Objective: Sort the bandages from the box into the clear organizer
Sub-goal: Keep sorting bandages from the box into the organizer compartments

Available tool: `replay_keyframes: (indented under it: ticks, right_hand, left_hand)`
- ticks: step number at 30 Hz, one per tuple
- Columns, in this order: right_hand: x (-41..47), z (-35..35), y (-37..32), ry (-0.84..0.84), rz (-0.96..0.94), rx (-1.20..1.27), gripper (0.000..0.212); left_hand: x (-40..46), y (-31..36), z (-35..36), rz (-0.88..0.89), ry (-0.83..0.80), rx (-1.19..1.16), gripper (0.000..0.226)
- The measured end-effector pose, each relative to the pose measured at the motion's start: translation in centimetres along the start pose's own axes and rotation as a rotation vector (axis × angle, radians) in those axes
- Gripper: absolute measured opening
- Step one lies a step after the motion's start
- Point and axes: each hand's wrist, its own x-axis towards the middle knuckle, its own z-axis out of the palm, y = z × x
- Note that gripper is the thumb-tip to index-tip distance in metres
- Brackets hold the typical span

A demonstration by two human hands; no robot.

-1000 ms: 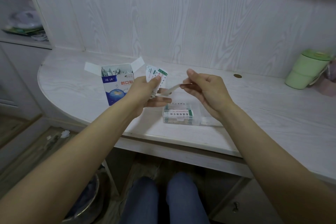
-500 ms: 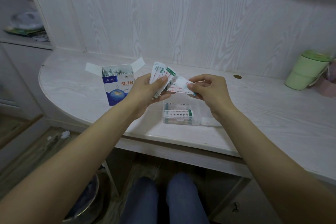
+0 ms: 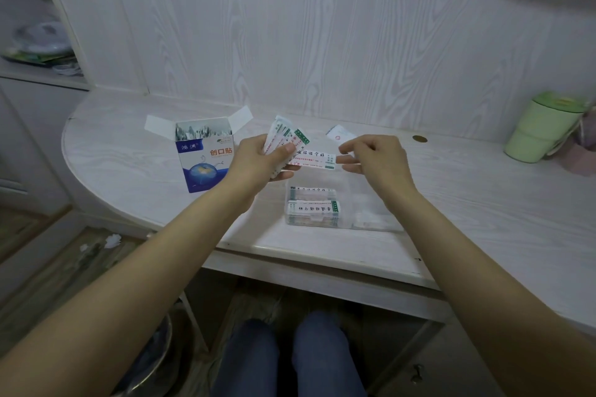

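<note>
Just above the clear organizer [image 3: 342,213], the left hand [image 3: 258,161] grips a fanned stack of bandages [image 3: 283,135], while the right hand [image 3: 377,155] pinches one bandage [image 3: 314,159] by its end, level between both hands.

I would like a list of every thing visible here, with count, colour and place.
bandage box: one, blue and white, open, on the table at left
held bandages: several, white with green, fanned in the left hand
single bandage: one, white, between both hands
clear organizer: one, transparent, on the table under the hands
stored bandages: a stack, white-green, organizer's left compartment
cup: one, green, far right
table: one, whitish wood
left hand: grips the fan
right hand: fingers at the single bandage's end
</note>
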Motion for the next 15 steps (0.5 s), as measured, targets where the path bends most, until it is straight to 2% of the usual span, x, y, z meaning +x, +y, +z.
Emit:
replay_keyframes:
  ticks: [3,6,11,15]
  right_hand:
    - [0.4,0.6,0.3,-0.096,-0.012,-0.072,0.013]
    - [0.8,1.1,0.5,-0.063,-0.050,-0.152,0.009]
    - [1.2,1.4,1.1,-0.002,-0.024,-0.161,0.027]
    - [1.4,1.4,1.9,-0.060,-0.030,-0.290,0.037]
  left_hand:
    - [0.2,-0.1,0.4,-0.015,-0.027,-0.019,0.015]
    - [0.5,-0.2,0.7,-0.019,-0.046,-0.027,0.006]
    - [1.1,-0.7,0.3,-0.011,-0.061,0.059,0.005]
    - [1.2,-1.1,-0.1,0.033,-0.009,0.156,0.006]
